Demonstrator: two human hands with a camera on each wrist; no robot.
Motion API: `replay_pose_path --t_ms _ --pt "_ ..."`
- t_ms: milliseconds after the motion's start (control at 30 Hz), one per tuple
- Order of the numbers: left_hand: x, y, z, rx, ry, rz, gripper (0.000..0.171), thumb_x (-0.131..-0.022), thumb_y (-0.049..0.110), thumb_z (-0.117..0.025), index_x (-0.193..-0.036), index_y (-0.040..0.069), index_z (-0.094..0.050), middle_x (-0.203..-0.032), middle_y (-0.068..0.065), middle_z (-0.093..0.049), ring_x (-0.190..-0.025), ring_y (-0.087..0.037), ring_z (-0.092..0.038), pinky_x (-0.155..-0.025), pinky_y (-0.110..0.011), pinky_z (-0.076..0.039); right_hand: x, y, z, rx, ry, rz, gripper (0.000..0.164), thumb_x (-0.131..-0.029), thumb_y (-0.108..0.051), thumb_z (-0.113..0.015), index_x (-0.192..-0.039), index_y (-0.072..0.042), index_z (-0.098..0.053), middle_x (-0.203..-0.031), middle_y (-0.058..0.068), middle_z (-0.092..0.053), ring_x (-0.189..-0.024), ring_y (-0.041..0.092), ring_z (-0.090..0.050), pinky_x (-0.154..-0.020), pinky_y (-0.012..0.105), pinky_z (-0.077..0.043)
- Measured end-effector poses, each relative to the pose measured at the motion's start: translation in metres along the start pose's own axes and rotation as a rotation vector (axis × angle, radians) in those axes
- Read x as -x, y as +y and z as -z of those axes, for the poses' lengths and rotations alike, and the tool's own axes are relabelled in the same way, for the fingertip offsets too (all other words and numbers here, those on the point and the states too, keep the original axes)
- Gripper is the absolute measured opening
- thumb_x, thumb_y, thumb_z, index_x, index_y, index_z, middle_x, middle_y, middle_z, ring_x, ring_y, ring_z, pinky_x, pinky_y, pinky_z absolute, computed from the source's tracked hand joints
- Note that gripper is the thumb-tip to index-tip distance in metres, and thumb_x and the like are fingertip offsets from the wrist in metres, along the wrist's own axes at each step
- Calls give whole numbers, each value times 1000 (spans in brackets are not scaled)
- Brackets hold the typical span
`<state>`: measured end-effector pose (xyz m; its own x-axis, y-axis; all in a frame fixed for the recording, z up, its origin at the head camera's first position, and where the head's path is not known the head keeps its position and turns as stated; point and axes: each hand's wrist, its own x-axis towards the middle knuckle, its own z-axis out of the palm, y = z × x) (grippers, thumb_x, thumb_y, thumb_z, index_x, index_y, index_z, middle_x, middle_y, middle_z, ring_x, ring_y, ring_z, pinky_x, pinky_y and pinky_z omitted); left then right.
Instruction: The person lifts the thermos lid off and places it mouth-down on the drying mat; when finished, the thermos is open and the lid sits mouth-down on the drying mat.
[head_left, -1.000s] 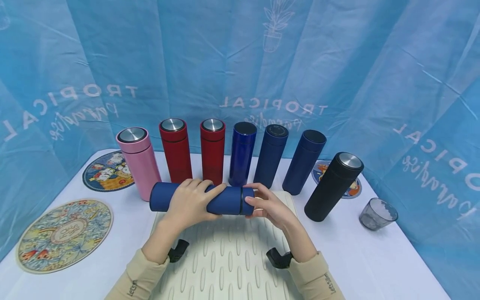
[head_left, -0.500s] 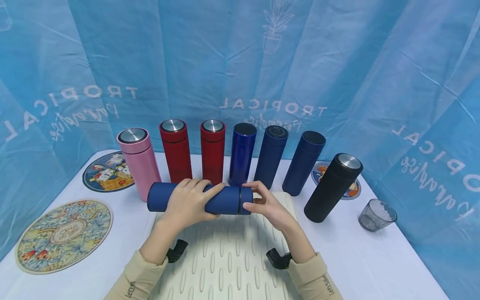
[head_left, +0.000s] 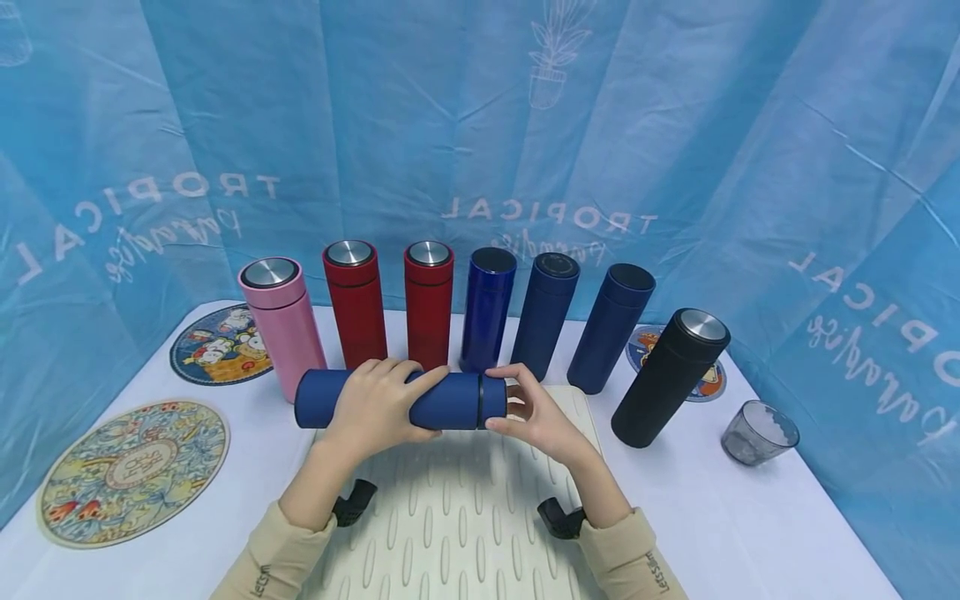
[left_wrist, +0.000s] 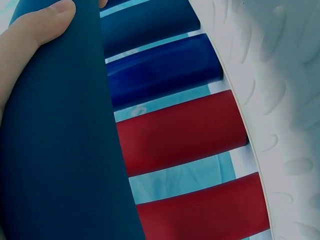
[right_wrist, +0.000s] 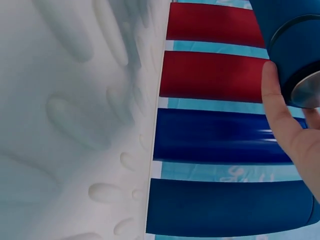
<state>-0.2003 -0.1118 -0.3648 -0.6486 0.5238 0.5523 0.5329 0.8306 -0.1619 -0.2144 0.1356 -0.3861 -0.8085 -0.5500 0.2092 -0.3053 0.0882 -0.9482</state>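
Observation:
A matte blue thermos bottle [head_left: 446,402] lies on its side in the air above the front mat, its capped end to the right. My left hand [head_left: 378,404] grips it round the body, the thumb [left_wrist: 55,20] lying along its side in the left wrist view. At the other end my right hand [head_left: 534,417] pinches the cap [head_left: 492,398] between thumb and fingertips. In the right wrist view a finger [right_wrist: 275,95] presses the cap's side, and the silver cap top [right_wrist: 307,90] shows partly. The left palm hides the middle of the bottle.
Behind stands a row of upright bottles: pink [head_left: 285,333], two red [head_left: 356,308] [head_left: 428,308], glossy blue [head_left: 485,312], matte blue ones [head_left: 542,321] [head_left: 609,333] and black [head_left: 667,383]. A glass [head_left: 759,433] stands right. Round mats [head_left: 135,471] lie left. A ridged cream mat [head_left: 450,525] lies in front.
My right hand's fingers have shifted round the cap, the thumb now at its lower edge and the fingers more arched. The bottle stays level, moved slightly left; my left hand keeps its grip.

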Motion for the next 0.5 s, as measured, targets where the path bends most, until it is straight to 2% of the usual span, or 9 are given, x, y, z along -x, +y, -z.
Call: replay_pose_path --t_ms 133,367,500 --pt "0 0 0 18 -5 8 81 -50 61 -80 -120 25 -60 -97 -8 -66 -84 -26 -62 -78 -42 -51 0 1 -1 61 13 77 57 -80 -7 -70 -129 -7 -40 -136 11 -37 -115 29 -46 -96 46 -41" --pt "0 1 1 53 -62 42 82 -51 59 -80 -122 25 -59 -97 -7 -65 -85 -26 -62 -79 -43 -50 0 2 -1 140 8 197 56 -74 6 -72 -122 0 -44 -137 15 -34 -127 31 -35 -102 39 -37" --pt "0 0 1 71 -77 52 82 -51 59 -80 -122 25 -59 -97 -7 -64 -84 -26 -62 -79 -44 -50 -1 2 0 158 -4 182 59 -71 7 -74 -122 -3 -45 -137 13 -33 -127 29 -35 -102 39 -38"
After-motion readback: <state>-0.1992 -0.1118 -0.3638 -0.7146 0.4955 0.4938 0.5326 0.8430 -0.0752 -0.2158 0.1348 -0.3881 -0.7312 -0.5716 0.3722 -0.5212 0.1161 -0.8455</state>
